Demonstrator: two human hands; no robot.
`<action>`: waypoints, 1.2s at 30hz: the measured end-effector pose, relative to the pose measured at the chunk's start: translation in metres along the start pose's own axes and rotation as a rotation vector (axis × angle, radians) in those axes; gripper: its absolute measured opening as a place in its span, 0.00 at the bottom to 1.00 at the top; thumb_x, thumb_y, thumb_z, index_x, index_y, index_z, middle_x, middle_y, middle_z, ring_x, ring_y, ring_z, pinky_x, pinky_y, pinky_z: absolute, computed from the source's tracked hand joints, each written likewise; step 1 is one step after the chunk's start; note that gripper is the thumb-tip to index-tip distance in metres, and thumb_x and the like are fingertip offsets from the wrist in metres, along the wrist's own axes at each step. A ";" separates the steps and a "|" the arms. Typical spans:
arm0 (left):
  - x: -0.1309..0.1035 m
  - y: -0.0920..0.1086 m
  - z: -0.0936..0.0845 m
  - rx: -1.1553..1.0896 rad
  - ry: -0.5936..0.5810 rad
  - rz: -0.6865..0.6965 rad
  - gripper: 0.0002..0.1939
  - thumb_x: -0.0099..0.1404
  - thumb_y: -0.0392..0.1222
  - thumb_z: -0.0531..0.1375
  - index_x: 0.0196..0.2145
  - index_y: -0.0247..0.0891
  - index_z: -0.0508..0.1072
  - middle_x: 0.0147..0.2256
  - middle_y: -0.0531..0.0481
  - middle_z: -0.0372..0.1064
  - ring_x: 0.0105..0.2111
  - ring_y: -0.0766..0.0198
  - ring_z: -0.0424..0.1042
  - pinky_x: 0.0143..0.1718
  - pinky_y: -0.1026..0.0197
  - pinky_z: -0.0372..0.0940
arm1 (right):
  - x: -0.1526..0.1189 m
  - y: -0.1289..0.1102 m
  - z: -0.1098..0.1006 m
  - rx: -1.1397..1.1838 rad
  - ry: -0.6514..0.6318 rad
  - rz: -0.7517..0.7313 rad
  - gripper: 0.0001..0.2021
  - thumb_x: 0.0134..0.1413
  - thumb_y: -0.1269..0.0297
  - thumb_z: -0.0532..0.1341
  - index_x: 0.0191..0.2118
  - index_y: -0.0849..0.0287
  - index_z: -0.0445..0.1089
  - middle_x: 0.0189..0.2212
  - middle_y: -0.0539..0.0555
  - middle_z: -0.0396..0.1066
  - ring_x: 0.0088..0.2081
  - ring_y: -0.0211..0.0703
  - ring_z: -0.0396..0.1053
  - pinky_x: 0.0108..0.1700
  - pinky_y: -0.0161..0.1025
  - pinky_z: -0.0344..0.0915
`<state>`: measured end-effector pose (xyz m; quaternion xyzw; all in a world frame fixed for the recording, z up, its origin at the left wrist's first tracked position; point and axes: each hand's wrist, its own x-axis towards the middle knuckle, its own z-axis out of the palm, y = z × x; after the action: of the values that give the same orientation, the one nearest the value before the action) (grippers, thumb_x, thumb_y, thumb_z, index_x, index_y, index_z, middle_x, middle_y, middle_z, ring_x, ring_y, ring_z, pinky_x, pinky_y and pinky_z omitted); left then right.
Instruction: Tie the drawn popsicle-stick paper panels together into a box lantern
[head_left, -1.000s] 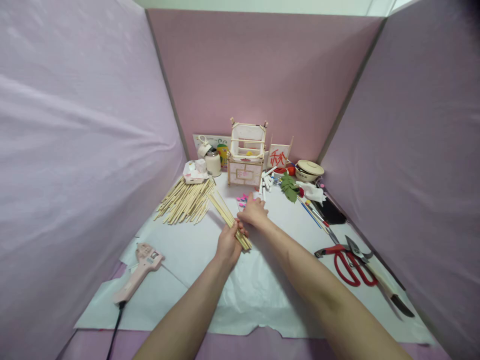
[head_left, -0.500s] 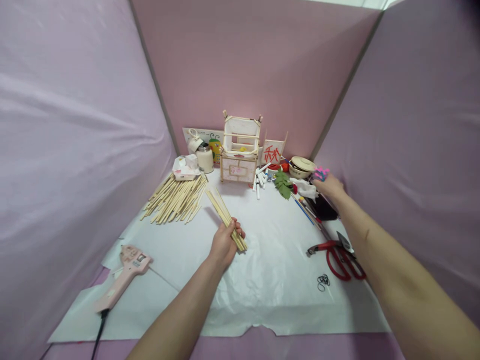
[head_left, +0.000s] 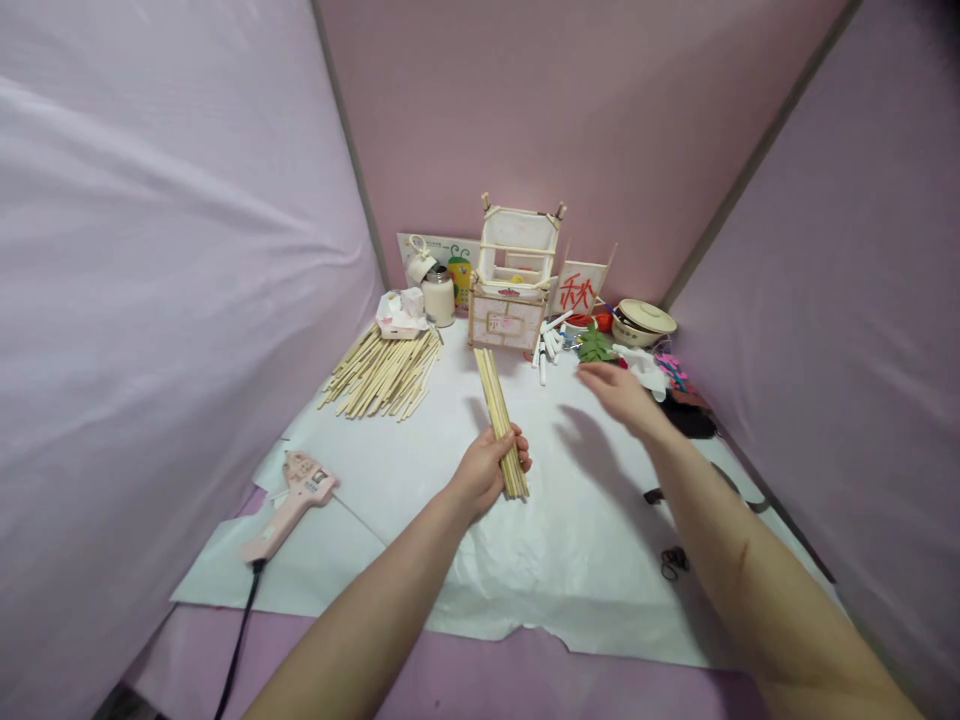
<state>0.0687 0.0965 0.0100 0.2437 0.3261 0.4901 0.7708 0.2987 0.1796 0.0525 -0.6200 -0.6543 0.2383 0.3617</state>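
My left hand [head_left: 491,465] is closed round the lower part of a bundle of thin wooden sticks [head_left: 497,410], held nearly upright over the white sheet [head_left: 420,500]. My right hand [head_left: 616,392] hovers above the sheet to the right, with fingers stretched out and nothing seen in it. It is nearest to the green leaves [head_left: 595,345] and a white crumpled cloth [head_left: 642,370]. A loose pile of sticks [head_left: 386,375] lies at the back left. Behind the bundle stands a small stick-framed house model [head_left: 506,320].
A pink glue gun [head_left: 291,505] with a black cord lies at the left. Along the back are a cream jar [head_left: 439,298], white pens [head_left: 550,343], a red-lettered card [head_left: 577,290] and a lidded bowl [head_left: 642,322]. Black rings [head_left: 674,563] lie near my right forearm, which partly covers the scissors.
My right hand has moved left from the pink and blue items at the far right. The stick bundle in my left hand is more upright. The whole view has shifted.
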 end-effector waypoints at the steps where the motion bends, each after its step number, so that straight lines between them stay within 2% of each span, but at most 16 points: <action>1: -0.001 -0.001 0.000 0.028 -0.026 -0.012 0.06 0.63 0.35 0.59 0.38 0.34 0.65 0.29 0.49 0.68 0.26 0.67 0.70 0.33 0.60 0.69 | -0.011 -0.017 0.020 0.208 -0.140 -0.025 0.17 0.55 0.53 0.58 0.43 0.59 0.74 0.38 0.58 0.76 0.41 0.47 0.72 0.42 0.41 0.67; 2: -0.002 -0.002 -0.001 0.052 -0.053 -0.023 0.07 0.62 0.36 0.59 0.38 0.34 0.66 0.30 0.48 0.69 0.27 0.66 0.71 0.34 0.59 0.69 | -0.022 -0.031 0.039 0.357 -0.248 -0.019 0.16 0.53 0.52 0.60 0.40 0.59 0.74 0.35 0.56 0.76 0.37 0.45 0.72 0.39 0.39 0.67; 3: -0.002 -0.003 -0.001 0.071 -0.078 -0.031 0.07 0.62 0.36 0.60 0.38 0.34 0.66 0.31 0.47 0.69 0.28 0.65 0.71 0.34 0.59 0.69 | -0.031 -0.042 0.057 0.452 -0.302 -0.008 0.15 0.50 0.52 0.62 0.37 0.59 0.74 0.31 0.54 0.75 0.33 0.42 0.71 0.35 0.37 0.67; 5: -0.003 -0.004 -0.002 0.107 -0.104 -0.036 0.08 0.62 0.37 0.60 0.38 0.34 0.66 0.32 0.47 0.70 0.28 0.65 0.72 0.33 0.60 0.69 | -0.045 -0.055 0.083 0.579 -0.298 0.070 0.14 0.47 0.52 0.64 0.30 0.59 0.71 0.21 0.48 0.69 0.22 0.36 0.64 0.24 0.33 0.61; 8: -0.003 -0.005 -0.003 0.155 -0.095 -0.028 0.10 0.63 0.39 0.60 0.40 0.33 0.67 0.31 0.47 0.70 0.26 0.68 0.70 0.28 0.65 0.67 | -0.053 -0.053 0.099 0.735 -0.192 0.153 0.15 0.46 0.51 0.64 0.26 0.58 0.67 0.17 0.45 0.63 0.17 0.33 0.58 0.19 0.31 0.56; 13: 0.000 -0.004 -0.001 0.170 -0.093 -0.041 0.16 0.61 0.43 0.62 0.44 0.33 0.67 0.31 0.48 0.70 0.21 0.73 0.65 0.20 0.71 0.60 | -0.051 -0.038 0.096 0.802 -0.106 0.137 0.13 0.47 0.53 0.64 0.24 0.58 0.67 0.21 0.47 0.64 0.23 0.35 0.63 0.26 0.33 0.64; 16: -0.001 -0.005 -0.001 0.172 -0.100 -0.048 0.19 0.59 0.45 0.64 0.44 0.35 0.67 0.30 0.51 0.69 0.19 0.75 0.61 0.18 0.71 0.56 | -0.053 -0.036 0.094 0.856 -0.072 0.150 0.09 0.45 0.59 0.64 0.30 0.57 0.67 0.23 0.46 0.64 0.24 0.35 0.65 0.27 0.33 0.66; 20: -0.004 -0.004 -0.001 0.208 -0.151 -0.101 0.18 0.57 0.47 0.65 0.42 0.35 0.68 0.29 0.51 0.69 0.17 0.76 0.58 0.16 0.70 0.53 | -0.055 -0.038 0.091 0.944 -0.163 0.194 0.13 0.43 0.60 0.65 0.36 0.56 0.66 0.22 0.44 0.62 0.22 0.35 0.63 0.24 0.32 0.63; 24: -0.006 -0.004 0.000 0.213 -0.194 -0.127 0.16 0.57 0.47 0.65 0.39 0.35 0.68 0.30 0.50 0.69 0.17 0.75 0.58 0.17 0.70 0.53 | -0.057 -0.040 0.087 0.880 -0.198 0.170 0.12 0.45 0.55 0.66 0.28 0.58 0.66 0.22 0.47 0.64 0.23 0.36 0.63 0.24 0.33 0.62; 29: -0.007 -0.004 0.003 0.156 -0.172 -0.126 0.16 0.58 0.49 0.64 0.38 0.36 0.68 0.30 0.48 0.70 0.17 0.75 0.58 0.17 0.70 0.54 | -0.059 -0.041 0.087 0.805 -0.113 0.111 0.11 0.48 0.57 0.64 0.25 0.58 0.64 0.21 0.46 0.63 0.23 0.35 0.61 0.27 0.33 0.60; 32: -0.007 -0.004 0.004 0.136 -0.173 -0.121 0.16 0.59 0.49 0.63 0.39 0.36 0.68 0.30 0.48 0.70 0.17 0.75 0.57 0.17 0.70 0.54 | -0.059 -0.042 0.087 0.783 -0.082 0.126 0.09 0.47 0.60 0.63 0.24 0.57 0.64 0.19 0.45 0.61 0.23 0.34 0.60 0.27 0.32 0.60; 34: -0.008 -0.004 0.004 0.136 -0.178 -0.120 0.16 0.60 0.49 0.63 0.40 0.36 0.68 0.29 0.48 0.70 0.17 0.75 0.57 0.17 0.71 0.53 | -0.058 -0.042 0.086 0.857 -0.136 0.160 0.07 0.45 0.61 0.64 0.27 0.57 0.66 0.20 0.46 0.64 0.23 0.35 0.62 0.27 0.33 0.61; 36: -0.009 -0.003 0.004 0.160 -0.196 -0.142 0.16 0.59 0.50 0.63 0.37 0.35 0.69 0.26 0.50 0.68 0.16 0.75 0.55 0.17 0.71 0.52 | -0.059 -0.043 0.086 0.978 -0.254 0.200 0.09 0.44 0.61 0.65 0.32 0.57 0.69 0.26 0.48 0.70 0.26 0.37 0.67 0.29 0.33 0.63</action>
<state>0.0710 0.0863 0.0130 0.3272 0.3037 0.3810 0.8097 0.2037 0.1280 0.0212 -0.4043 -0.4426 0.6230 0.5025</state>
